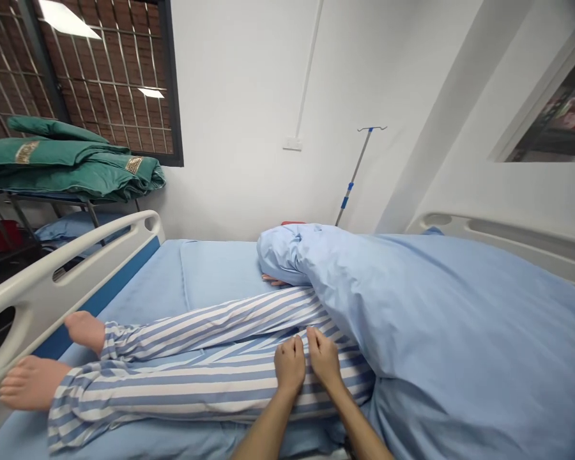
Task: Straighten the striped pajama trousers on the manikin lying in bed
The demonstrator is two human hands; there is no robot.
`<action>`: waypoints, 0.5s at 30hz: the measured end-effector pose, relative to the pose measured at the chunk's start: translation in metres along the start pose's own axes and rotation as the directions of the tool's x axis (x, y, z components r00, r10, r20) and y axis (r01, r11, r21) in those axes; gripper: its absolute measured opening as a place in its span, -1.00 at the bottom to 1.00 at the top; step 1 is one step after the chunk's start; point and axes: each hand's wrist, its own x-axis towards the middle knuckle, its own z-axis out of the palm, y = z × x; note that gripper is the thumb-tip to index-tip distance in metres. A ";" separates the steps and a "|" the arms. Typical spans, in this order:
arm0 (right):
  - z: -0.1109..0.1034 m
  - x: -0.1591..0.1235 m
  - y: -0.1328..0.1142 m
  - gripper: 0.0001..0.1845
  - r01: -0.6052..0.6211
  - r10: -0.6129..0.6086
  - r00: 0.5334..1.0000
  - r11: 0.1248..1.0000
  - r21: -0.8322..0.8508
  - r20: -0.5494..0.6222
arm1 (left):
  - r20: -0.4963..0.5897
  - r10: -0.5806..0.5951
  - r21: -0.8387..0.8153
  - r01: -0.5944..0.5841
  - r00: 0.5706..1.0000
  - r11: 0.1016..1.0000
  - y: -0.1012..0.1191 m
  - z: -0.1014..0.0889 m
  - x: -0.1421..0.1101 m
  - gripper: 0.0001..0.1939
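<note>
A figure with manikin-like feet (36, 382) lies on the bed in blue-and-white striped trousers (182, 383). Over the upper thigh, my left hand (290, 364) is closed, knuckles up, on the trouser fabric. Close beside it on the right, my right hand (323, 354) is closed the same way on the cloth. My fingertips are hidden beneath both hands. A light blue quilt (412, 300) is folded back over the figure's upper body, just right of my right hand. Part of the figure's hand (273, 280) shows under the quilt's edge.
The bed has a light blue sheet (220, 259), a cream footboard (96, 249) at left and a headboard (517, 239) at right. An IV pole (354, 172) stands behind it. Green padded bundles (71, 160) lie on a rack near the barred window (110, 70).
</note>
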 end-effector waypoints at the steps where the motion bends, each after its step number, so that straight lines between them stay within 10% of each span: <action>1: -0.004 0.002 0.005 -0.48 -0.011 0.010 1.000 0.999 -0.037 -0.024 | 0.009 -0.010 0.003 0.010 1.000 1.000 0.000 0.000 0.000 -0.52; 9: -0.007 0.002 0.030 -0.47 -0.156 0.156 0.988 0.957 -0.245 -0.021 | 0.195 -0.053 -0.258 0.104 0.979 0.960 -0.031 -0.037 0.010 -0.60; 15: -0.007 0.005 0.029 -0.50 -0.177 0.201 0.979 0.921 -0.347 0.034 | 0.010 -0.188 -0.284 0.183 0.982 0.941 -0.113 -0.180 0.033 -0.60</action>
